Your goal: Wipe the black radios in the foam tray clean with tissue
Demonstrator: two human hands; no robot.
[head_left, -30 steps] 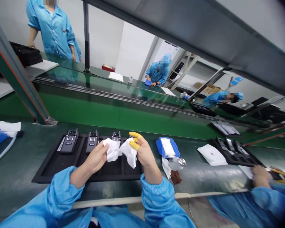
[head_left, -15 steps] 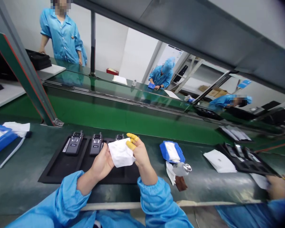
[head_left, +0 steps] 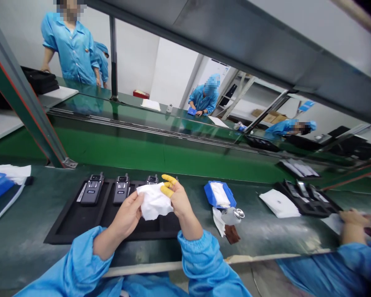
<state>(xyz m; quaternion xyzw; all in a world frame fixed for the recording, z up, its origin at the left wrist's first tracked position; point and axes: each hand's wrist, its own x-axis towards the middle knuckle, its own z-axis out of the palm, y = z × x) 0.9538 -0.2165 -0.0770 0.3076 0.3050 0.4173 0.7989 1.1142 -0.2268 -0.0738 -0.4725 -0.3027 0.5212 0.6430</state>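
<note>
White wipe: the thin sheet [head_left: 154, 202] hangs between the two hands, above the black compartment tray [head_left: 76, 220], its lower edge loose and wavy.
Left hand: the person's left hand [head_left: 125, 216] has thumb and fingers closed to a pinch on the near-left edge of the sheet.
Right hand: fingers of the right hand [head_left: 183, 202], some in yellow finger cots [head_left: 167, 191], are pinched nearly shut on the upper right of it.
Handling: from where I stand, light pinches near the edges look best; too hard a pull could stretch or tear something that thin. Keeping both corners level should stop it bunching, and the bare fingertips ought to stay off its middle.
Handheld radios: three [head_left: 92, 192] [head_left: 121, 192] [head_left: 152, 179] show along the tray's far side, the third partly hidden behind the sheet.
Blue tray: it [head_left: 207, 192] holds more white sheets, right of the hands.
Metal-topped bottle: it [head_left: 230, 215] is just beside a brown cloth [head_left: 232, 234].
Neighbour: a co-worker's hand [head_left: 355, 222] is at the far right, well apart.
</note>
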